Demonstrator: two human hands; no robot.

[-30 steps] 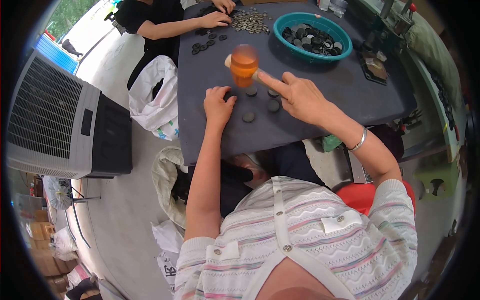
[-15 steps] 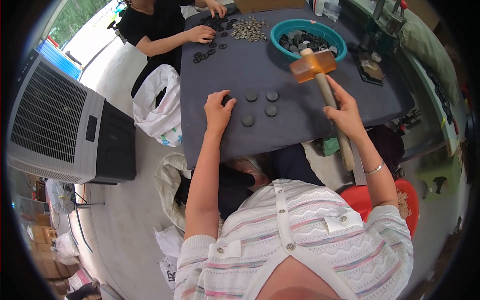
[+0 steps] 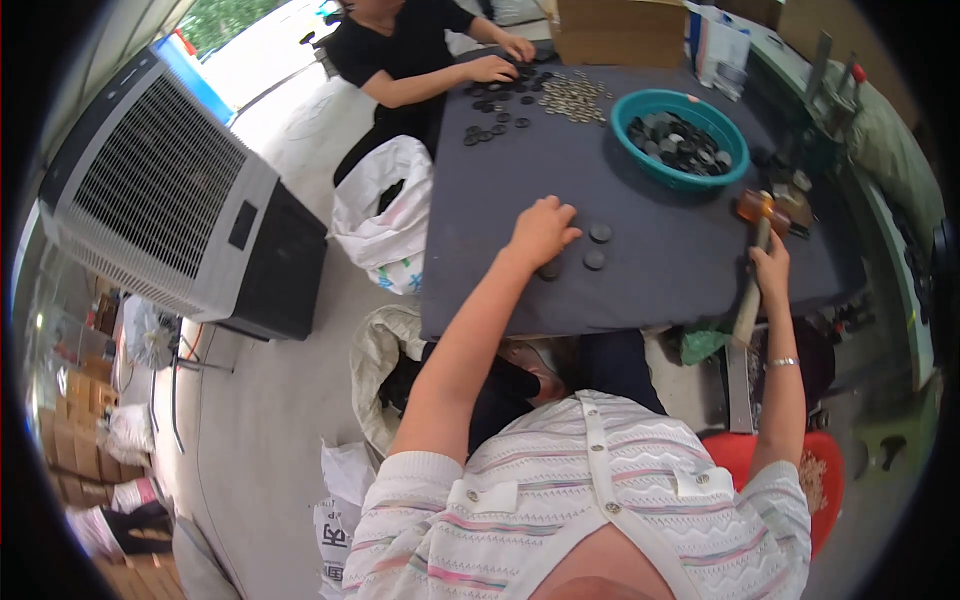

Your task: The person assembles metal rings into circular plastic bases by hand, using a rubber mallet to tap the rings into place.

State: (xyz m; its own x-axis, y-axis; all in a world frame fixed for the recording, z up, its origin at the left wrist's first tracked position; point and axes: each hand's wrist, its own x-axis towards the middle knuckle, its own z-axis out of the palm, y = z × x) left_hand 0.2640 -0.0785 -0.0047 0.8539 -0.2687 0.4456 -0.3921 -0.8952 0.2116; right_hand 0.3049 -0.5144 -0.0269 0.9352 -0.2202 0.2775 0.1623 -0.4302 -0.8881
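My left hand is over the small group of round black discs on the dark cloth-covered table. Its fingers curl down, and whatever they hold is hidden beneath them. One disc lies partly under the hand's near side. Just right of the fingertips are two more, a farther disc and a nearer disc. Off to the right, my right hand grips the wooden handle of a mallet. The mallet's amber head points away from me, above the table's right part.
A teal basin of black and grey discs stands at the back right. Beyond it are a cardboard box and a metal press. Across the table, another person's hands handle black rings beside small metal rings. A white sack stands left.
My left hand has moved right from the table's left part onto the discs. The mallet has swung right, away from them, still in my right hand. The whole view has shifted.
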